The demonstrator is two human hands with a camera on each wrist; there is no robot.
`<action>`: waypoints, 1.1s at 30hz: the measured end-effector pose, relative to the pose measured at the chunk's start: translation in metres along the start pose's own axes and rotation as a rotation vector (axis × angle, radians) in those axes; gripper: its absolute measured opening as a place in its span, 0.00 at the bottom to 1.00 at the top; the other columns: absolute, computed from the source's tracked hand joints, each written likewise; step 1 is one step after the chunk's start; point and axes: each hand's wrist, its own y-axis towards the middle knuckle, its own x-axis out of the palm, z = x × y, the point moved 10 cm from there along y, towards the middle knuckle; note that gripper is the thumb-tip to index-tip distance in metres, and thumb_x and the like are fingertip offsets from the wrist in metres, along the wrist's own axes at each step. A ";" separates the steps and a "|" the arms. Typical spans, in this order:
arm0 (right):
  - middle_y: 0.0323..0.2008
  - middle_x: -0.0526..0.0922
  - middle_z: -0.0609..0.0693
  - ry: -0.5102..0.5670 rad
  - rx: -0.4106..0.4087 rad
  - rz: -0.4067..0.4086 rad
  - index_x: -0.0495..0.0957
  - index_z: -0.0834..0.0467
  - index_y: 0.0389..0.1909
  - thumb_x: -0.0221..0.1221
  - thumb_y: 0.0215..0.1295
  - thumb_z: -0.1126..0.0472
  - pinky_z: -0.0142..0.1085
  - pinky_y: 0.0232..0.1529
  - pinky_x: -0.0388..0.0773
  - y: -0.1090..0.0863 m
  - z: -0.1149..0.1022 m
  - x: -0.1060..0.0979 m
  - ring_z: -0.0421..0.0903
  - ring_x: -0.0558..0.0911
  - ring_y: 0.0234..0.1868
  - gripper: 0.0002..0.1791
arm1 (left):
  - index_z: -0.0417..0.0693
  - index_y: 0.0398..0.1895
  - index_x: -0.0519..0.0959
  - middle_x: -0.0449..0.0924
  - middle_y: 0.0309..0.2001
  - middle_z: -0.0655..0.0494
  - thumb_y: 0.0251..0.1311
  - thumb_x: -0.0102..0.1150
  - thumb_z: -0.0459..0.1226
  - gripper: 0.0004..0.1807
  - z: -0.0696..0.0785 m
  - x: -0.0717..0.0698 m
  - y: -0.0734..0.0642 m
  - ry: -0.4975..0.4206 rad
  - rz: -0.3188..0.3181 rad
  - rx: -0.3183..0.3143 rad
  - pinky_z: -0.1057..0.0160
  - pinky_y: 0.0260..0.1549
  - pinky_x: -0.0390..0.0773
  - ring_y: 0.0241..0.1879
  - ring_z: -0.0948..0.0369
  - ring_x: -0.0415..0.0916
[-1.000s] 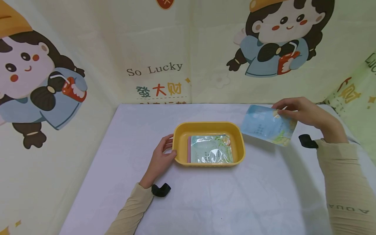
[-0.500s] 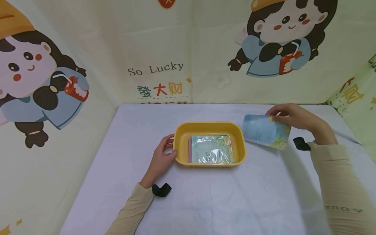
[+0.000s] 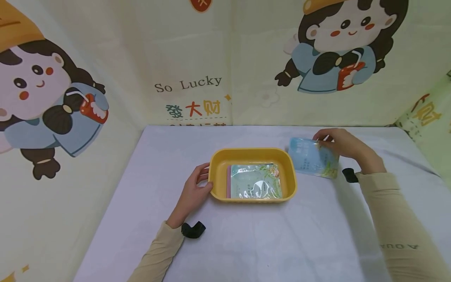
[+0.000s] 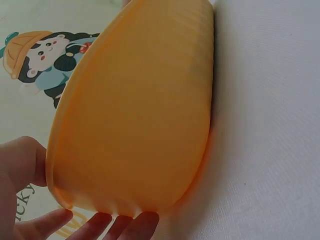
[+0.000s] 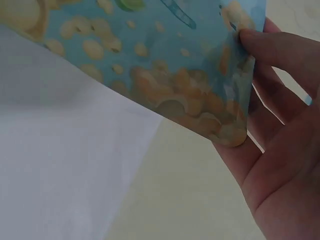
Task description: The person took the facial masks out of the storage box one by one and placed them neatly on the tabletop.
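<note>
left hand (image 3: 192,192) grips yellow tray (image 3: 220,176) | right hand (image 3: 347,145) pinches blue packet (image 3: 305,156)

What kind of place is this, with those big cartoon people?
Probably a small indoor tabletop work corner: there's a white-covered table, cartoon-printed cloth around it, and a yellow tray holding flat packets. Which room it's in, I can't tell.

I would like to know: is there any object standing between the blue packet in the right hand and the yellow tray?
No separate object is visible between the blue packet, held by the right hand, and the yellow tray. Only the tray's raised right rim would probably need clearing.
</note>
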 end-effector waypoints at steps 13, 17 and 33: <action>0.46 0.74 0.60 -0.013 -0.045 0.043 0.73 0.61 0.51 0.53 0.63 0.66 0.56 0.50 0.68 0.015 0.000 0.020 0.57 0.70 0.46 0.15 | 0.43 0.63 0.63 0.70 0.56 0.43 0.55 0.54 0.28 0.29 0.033 -0.003 -0.011 0.006 -0.037 -0.021 0.62 0.43 0.78 0.53 0.51 0.71; 0.47 0.75 0.62 -0.032 -0.080 0.041 0.73 0.64 0.51 0.57 0.59 0.68 0.58 0.53 0.66 0.019 -0.002 0.027 0.58 0.70 0.48 0.18 | 0.44 0.63 0.63 0.70 0.56 0.44 0.55 0.53 0.28 0.29 0.033 -0.004 -0.010 0.007 -0.036 -0.029 0.61 0.43 0.78 0.53 0.52 0.71; 0.53 0.71 0.62 -0.039 -0.050 0.071 0.72 0.64 0.53 0.59 0.59 0.60 0.59 0.59 0.58 0.019 -0.001 0.032 0.59 0.62 0.56 0.21 | 0.42 0.63 0.63 0.70 0.55 0.41 0.55 0.53 0.27 0.30 0.034 -0.004 -0.010 -0.005 -0.031 0.008 0.61 0.41 0.79 0.52 0.50 0.72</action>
